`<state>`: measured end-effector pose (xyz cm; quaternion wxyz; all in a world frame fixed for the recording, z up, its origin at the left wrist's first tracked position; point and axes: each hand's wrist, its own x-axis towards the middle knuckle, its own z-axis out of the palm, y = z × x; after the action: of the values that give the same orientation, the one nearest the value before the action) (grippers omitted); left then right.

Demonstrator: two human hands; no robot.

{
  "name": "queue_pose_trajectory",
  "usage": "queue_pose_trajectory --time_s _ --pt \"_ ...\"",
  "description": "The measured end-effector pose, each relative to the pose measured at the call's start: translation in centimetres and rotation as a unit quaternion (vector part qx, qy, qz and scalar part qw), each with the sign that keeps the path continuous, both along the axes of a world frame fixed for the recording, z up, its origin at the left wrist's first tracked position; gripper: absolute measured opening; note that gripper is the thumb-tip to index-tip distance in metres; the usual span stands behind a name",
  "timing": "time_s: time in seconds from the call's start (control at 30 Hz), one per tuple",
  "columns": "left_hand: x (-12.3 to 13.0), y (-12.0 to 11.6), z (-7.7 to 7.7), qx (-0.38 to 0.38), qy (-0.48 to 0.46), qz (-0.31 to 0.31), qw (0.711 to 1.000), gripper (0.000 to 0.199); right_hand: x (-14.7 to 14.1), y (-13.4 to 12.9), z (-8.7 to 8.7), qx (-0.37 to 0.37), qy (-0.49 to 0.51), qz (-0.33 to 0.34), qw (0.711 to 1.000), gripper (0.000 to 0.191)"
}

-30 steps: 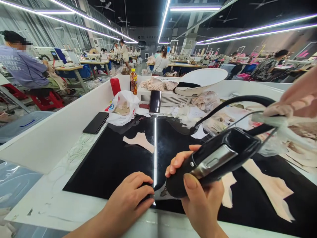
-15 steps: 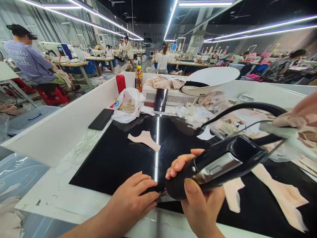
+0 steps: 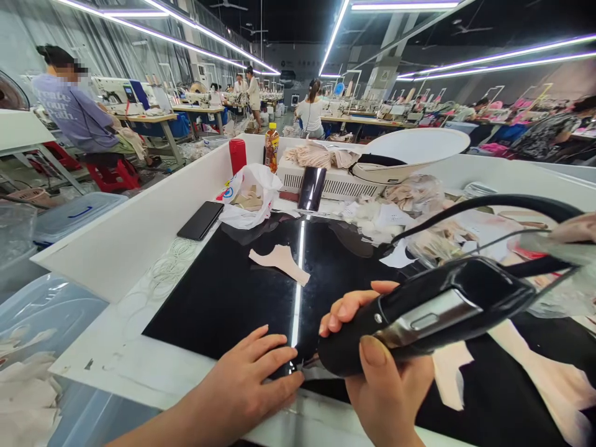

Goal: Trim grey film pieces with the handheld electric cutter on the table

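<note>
My right hand (image 3: 388,372) is wrapped round a black handheld tool (image 3: 428,310) with a silver panel and a cord at its rear. The tool's tip points left, low over the near edge of the black sheet (image 3: 233,298). Just left of the tip, my left hand (image 3: 251,379) lies with its fingers spread near the sheet's front edge; small detail under its fingertips is too blurred to make out. A beige fabric piece (image 3: 280,261) rests on the middle of the sheet. Another beige piece (image 3: 451,372) lies to the right of my right hand.
A dark phone (image 3: 200,221), a white plastic bag (image 3: 251,198) and a bottle (image 3: 271,148) stand or lie toward the back left. Fabric in clear bags (image 3: 414,192) fills the back right. At the right edge another hand (image 3: 575,228) shows near the cord. People sit at sewing tables beyond.
The view has shifted, so most things appear slightly farther right. My left fingers have spread a little more. My right hand keeps its hold on the tool.
</note>
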<state>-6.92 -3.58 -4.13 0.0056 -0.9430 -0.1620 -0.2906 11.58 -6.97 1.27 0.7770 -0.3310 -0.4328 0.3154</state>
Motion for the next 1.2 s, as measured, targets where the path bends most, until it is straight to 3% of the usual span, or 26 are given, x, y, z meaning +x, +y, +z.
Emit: queue_pose_trajectory --time_s 0.33,0.63,0.93,1.2 --pt "0.0 0.3 0.3 -0.058 -0.01 0.004 0.998 0.021 0.6 -0.2 0.0 0.0 -0.017 0.001 1.0 0.036" --pt "1.9 -0.6 0.5 -0.146 -0.043 0.071 0.986 0.014 0.3 0.0 0.3 0.003 -0.014 -0.015 1.0 0.034" --pt "1.4 -0.7 0.5 -0.106 -0.044 0.074 0.991 0.02 0.0 0.0 0.2 0.007 0.004 -0.005 1.0 0.036" --pt "1.2 -0.8 -1.1 -0.032 -0.019 0.065 0.997 0.014 -0.2 0.2 0.3 0.006 0.0 -0.01 1.0 0.036"
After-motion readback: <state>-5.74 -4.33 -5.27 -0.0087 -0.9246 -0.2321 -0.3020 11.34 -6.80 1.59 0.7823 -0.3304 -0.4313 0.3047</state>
